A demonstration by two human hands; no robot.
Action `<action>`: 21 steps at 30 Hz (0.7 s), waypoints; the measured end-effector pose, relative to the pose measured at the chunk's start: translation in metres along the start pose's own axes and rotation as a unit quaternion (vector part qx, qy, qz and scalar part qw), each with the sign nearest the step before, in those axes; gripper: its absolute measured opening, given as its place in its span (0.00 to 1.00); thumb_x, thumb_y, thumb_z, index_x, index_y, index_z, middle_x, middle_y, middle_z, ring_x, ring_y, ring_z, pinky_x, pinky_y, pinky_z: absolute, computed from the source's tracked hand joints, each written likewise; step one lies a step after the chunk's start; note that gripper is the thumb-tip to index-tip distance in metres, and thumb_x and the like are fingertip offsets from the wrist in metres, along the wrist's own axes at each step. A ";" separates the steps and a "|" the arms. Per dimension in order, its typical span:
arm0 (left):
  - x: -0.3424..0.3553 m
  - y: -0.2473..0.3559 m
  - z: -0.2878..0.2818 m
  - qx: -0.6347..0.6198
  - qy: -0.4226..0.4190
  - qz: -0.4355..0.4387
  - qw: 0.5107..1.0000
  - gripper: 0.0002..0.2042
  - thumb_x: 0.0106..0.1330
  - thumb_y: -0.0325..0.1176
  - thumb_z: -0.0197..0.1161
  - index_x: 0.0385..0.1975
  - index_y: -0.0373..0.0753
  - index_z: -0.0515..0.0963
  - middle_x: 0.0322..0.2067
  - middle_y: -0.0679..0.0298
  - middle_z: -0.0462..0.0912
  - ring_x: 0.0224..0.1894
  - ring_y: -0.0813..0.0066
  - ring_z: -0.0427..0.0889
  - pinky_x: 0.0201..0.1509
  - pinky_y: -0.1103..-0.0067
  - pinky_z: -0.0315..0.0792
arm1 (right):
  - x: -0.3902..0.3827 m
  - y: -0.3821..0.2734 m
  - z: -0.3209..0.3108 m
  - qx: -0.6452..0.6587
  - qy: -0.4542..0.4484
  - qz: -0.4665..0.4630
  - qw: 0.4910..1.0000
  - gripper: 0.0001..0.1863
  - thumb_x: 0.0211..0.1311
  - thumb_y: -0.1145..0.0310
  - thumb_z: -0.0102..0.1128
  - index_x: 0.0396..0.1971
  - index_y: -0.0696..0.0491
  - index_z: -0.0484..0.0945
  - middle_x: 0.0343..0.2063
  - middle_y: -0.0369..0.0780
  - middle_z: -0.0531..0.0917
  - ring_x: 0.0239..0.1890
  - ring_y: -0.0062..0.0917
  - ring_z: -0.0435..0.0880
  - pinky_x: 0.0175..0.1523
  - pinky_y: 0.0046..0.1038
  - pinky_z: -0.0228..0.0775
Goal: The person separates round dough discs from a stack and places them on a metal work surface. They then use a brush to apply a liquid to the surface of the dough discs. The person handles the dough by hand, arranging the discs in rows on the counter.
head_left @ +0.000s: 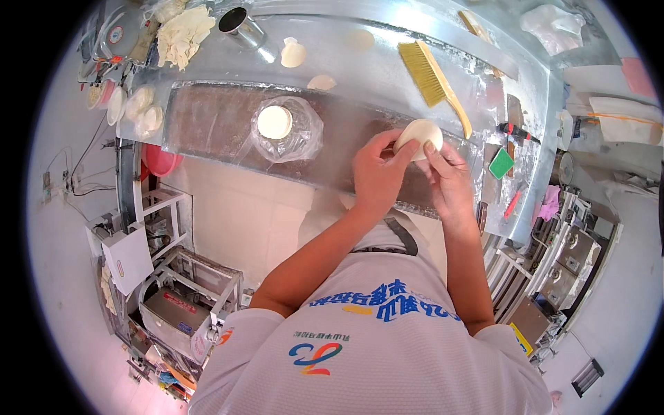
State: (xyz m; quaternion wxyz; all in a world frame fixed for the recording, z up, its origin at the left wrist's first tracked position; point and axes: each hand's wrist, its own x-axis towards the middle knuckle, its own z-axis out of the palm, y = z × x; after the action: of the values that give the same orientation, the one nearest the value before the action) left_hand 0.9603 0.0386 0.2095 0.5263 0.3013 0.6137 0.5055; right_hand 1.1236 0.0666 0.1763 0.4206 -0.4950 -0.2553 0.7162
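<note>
Both my hands hold a pale round dough wrapper [420,135] above the near part of the worktop. My left hand [379,169] grips its left side, and the fingers of my right hand [449,176] pinch its lower right edge. I cannot tell whether it is one round or several together. To the left, a small stack of dough rounds [274,122] sits on a clear plastic bag [302,142]. Behind it, loose pieces of flat dough [293,53] lie on the metal surface.
A dark board [207,121] runs along the near side of the metal worktop [346,69]. A brush [432,79] lies beyond my hands, and a green sponge [501,163] to their right. A metal cup [240,26] and dough scraps [183,36] are at the far left.
</note>
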 end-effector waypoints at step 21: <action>0.098 -0.051 -0.012 -0.414 -0.257 -0.185 0.853 0.34 0.86 0.59 0.41 0.61 0.28 0.78 0.56 0.51 0.84 0.62 0.61 0.81 0.70 0.64 0.74 | -0.003 -0.102 0.048 -0.390 -0.177 -0.005 0.904 0.14 0.61 0.72 0.78 0.45 0.62 0.90 0.35 0.36 0.90 0.36 0.16 0.84 0.44 0.22 0.77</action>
State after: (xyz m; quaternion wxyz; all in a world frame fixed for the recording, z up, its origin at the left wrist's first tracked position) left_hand 0.9308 0.1075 0.1277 0.8252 0.0558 0.2350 0.5106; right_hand 1.1151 0.1193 0.2753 0.1460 -0.4835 -0.5865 0.6331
